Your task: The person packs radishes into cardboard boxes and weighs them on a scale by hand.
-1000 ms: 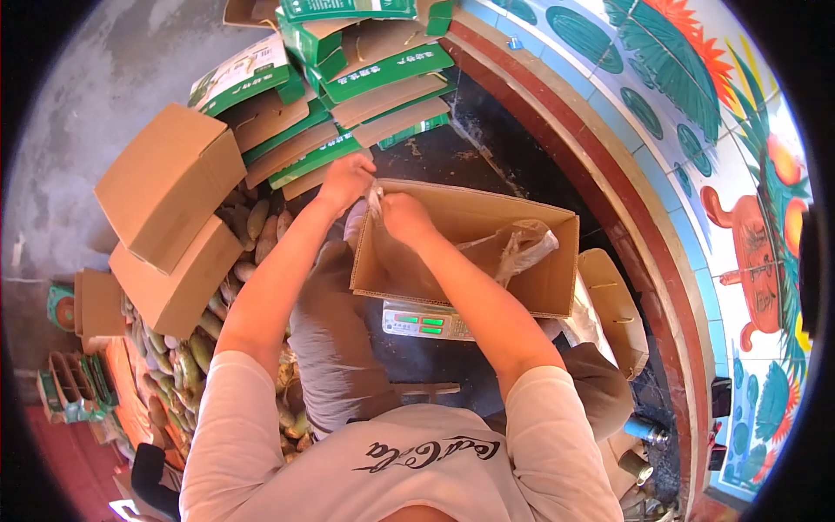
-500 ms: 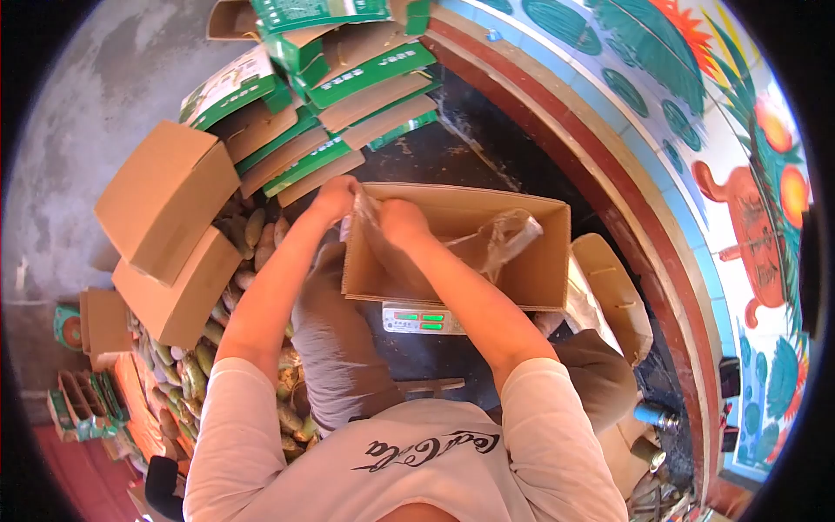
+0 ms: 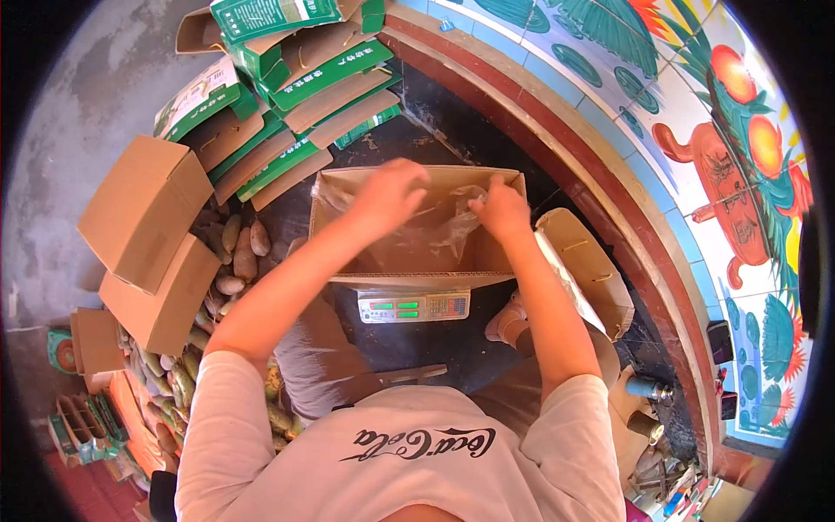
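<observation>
The cardboard box (image 3: pixel 409 281) sits on a weighing scale (image 3: pixel 414 306), opening upward and long axis running left to right, with a clear plastic liner (image 3: pixel 444 228) already inside. The liner looks only partly spread, bunched toward the right and not yet over the rim, and no goods show inside. The right hand (image 3: pixel 500 209) pinches the film at the far edge, while the left hand (image 3: pixel 387 196) hovers blurred, fingers loosely apart, so I cannot tell its grip.

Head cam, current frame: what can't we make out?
Left hand: motion-blurred, so it is unclear whether its fingers grip the bag.
Box floor: hidden by the bag.
Scale: digits too small to read, platform hidden under the box.
Stack of green cartons: cut off by the top edge.
Fruit pile: partly covered by brown boxes.
</observation>
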The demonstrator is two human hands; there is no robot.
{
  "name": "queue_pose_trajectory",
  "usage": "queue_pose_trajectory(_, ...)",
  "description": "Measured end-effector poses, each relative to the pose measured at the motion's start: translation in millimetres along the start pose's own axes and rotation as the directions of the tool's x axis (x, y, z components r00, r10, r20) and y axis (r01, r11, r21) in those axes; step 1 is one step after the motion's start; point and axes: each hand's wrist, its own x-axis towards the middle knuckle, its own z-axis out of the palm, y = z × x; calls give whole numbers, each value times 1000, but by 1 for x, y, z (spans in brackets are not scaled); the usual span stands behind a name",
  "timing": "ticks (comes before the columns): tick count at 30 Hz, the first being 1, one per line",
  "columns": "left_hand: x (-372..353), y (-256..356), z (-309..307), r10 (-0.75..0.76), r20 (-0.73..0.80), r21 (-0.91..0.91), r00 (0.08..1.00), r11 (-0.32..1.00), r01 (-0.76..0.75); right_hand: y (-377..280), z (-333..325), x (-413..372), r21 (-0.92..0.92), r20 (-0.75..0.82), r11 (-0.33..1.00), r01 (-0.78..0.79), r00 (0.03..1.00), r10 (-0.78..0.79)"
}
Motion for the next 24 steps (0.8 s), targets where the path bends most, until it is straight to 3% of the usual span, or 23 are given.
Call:
queue_pose_trajectory(3, 26, 28, 33, -155, 126, -217, 980, 959, 180, 12, -3, -3, 347, -63, 931, 114, 993, -98)
queue_pose_trajectory(4, 33, 27, 45, -107, 130, -251, 986, 958, 137, 13, -11, -8, 433, -92, 888, 159, 987, -132)
queue_pose_trajectory(7, 50, 15, 84, -22, 263, -422, 965, 897, 135, 37, -16, -16, 745, 15, 663, 68, 993, -118)
queue_pose_trajectory(9, 61, 12, 99, 5, 497, -558, 868, 768, 316, 48, -19, -20, 831, 62, 554, -45, 998, -11)
queue_pose_trajectory(10, 65, 13, 102, -59, 493, -517, 868, 782, 347, 52, -20, -20, 868, 91, 487, -98, 995, 38)
queue_pose_trajectory(12, 67, 14, 108, -193, 477, -429, 858, 800, 419, 59, -29, -19, 952, 260, 133, -277, 957, 131)
queue_pose_trajectory(13, 68, 13, 110, -208, 401, -389, 892, 843, 371, 61, -32, -19, 936, 352, -58, -347, 924, 149)
queue_pose_trajectory(15, 69, 12, 113, -215, 236, -292, 948, 914, 280, 68, -27, -12, 924, 374, -104, -367, 926, 51)
queue_pose_trajectory(16, 69, 13, 114, -241, 225, -301, 944, 904, 302, 70, -25, -8, 917, 381, -125, -378, 925, 1)
queue_pose_trajectory(19, 69, 13, 121, -295, 171, -329, 940, 882, 337, 64, -25, 4, 931, 361, 38, -363, 931, 53)
queue_pose_trajectory(20, 69, 12, 123, -295, 138, -336, 945, 884, 325, 62, -27, 5, 903, 252, 330, -276, 961, 116)
queue_pose_trajectory(22, 66, 8, 130, -268, 73, -305, 961, 911, 277, 56, -35, 4, 574, 3, 812, -106, 992, 128)
queue_pose_trajectory(24, 63, 6, 134, -201, 12, -223, 980, 954, 199, 60, -33, 11, 522, -50, 844, -123, 983, 174)
